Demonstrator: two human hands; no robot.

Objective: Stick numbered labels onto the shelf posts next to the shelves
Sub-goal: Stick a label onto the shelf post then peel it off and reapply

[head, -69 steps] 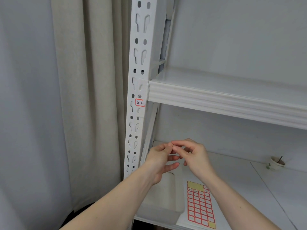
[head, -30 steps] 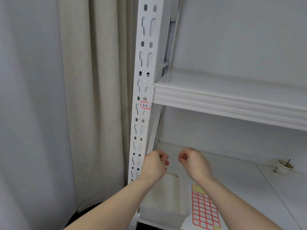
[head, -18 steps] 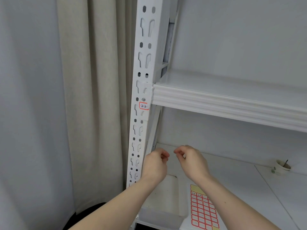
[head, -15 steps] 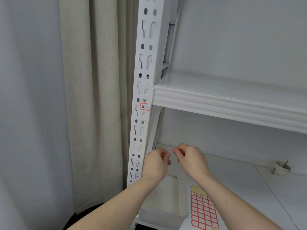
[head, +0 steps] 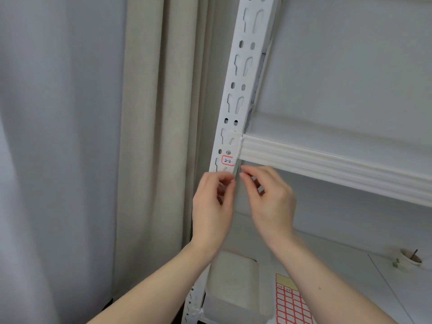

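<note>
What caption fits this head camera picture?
Two hands, left hand and right hand, raised to the shelf post just below its red label.

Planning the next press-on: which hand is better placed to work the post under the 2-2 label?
Left, probably. The left hand lies over the shelf post, fingertips just under the 2-2 label; the right hand sits beside it.
</note>
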